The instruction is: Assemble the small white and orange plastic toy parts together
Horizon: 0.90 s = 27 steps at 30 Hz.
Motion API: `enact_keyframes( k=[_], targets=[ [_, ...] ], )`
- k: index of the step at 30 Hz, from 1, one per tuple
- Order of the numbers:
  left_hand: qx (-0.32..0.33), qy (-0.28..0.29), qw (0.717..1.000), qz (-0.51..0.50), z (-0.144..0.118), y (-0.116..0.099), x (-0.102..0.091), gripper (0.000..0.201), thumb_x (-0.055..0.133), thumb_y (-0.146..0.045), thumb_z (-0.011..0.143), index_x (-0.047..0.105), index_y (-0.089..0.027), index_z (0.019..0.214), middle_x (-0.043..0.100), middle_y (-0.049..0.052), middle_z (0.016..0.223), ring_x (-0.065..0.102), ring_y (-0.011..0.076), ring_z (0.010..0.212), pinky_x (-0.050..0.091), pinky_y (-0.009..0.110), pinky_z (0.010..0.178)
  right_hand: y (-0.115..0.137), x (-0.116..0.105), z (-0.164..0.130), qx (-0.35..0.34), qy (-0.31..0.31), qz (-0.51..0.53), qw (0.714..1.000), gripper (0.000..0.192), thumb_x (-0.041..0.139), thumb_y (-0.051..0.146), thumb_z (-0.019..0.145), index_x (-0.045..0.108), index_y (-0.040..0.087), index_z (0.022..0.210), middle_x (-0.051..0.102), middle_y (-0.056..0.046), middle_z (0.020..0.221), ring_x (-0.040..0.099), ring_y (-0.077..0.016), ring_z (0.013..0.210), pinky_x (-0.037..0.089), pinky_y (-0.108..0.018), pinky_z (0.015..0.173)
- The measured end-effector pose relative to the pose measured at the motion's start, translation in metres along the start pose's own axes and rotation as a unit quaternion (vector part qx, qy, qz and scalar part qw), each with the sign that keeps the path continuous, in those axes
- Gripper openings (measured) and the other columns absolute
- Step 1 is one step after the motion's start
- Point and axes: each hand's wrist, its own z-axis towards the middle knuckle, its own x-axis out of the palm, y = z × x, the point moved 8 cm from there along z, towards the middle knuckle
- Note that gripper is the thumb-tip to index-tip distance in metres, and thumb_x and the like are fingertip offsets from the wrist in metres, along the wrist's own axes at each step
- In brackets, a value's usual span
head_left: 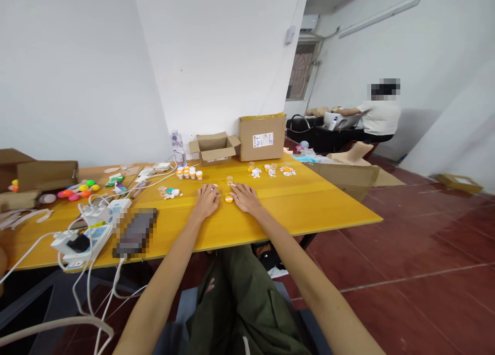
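Note:
My left hand (208,200) rests palm down on the yellow table, fingers stretched forward and apart, with small white pieces at its fingertips and beside its thumb. My right hand (245,198) lies flat with fingers spread, its thumb side close to a round orange-and-white piece (229,199). Whether it touches that piece I cannot tell. Just beyond the hands stands a small clear plastic cup (230,180). To the left, several small white-and-orange capped containers (189,173) stand together, and nearer lies a pile of white and teal parts (171,193).
Loose white and orange parts (256,173) lie in piles at the right back. An open carton (214,148) and a closed carton (262,138) stand against the wall. A phone (136,232), power strips (91,244) and cables are on the left. A person (379,115) sits far right.

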Motion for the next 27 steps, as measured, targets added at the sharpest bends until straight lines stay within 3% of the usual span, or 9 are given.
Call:
enact_keyframes(
  k=[7,15,27],
  targets=[
    [-0.011,-0.001,1.0,-0.024,0.001,0.003,-0.001,0.024,0.044,-0.011,0.089,0.064,-0.025,0.091,0.065,0.009,0.1,0.052,0.0267,0.109,0.041,0.041,0.091,0.006,-0.01,-0.004,-0.012,-0.027,-0.002,1.0,0.032,0.038,0.025,0.098,0.058,0.018,0.123,0.059,-0.015,0.128,0.052,-0.025,0.117,0.042,-0.037,0.096],
    [-0.052,-0.042,0.991,-0.119,0.005,0.016,-0.006,0.018,0.043,-0.015,0.092,0.059,-0.023,0.09,0.066,0.007,0.094,0.061,0.0229,0.093,0.046,0.035,0.084,0.002,-0.012,-0.004,-0.017,-0.078,0.011,0.997,0.029,0.036,0.013,0.096,0.061,0.02,0.109,0.063,-0.014,0.114,0.055,-0.0259,0.108,0.042,-0.037,0.093],
    [-0.076,-0.06,0.981,-0.171,0.004,0.019,-0.007,0.013,0.043,-0.023,0.095,0.051,-0.023,0.085,0.062,0.003,0.082,0.062,0.0194,0.081,0.046,0.03,0.075,0.003,-0.016,-0.007,-0.018,-0.092,0.021,0.995,0.034,0.034,0.008,0.094,0.059,0.019,0.113,0.065,-0.013,0.115,0.057,-0.0233,0.108,0.043,-0.034,0.094]
  ],
)
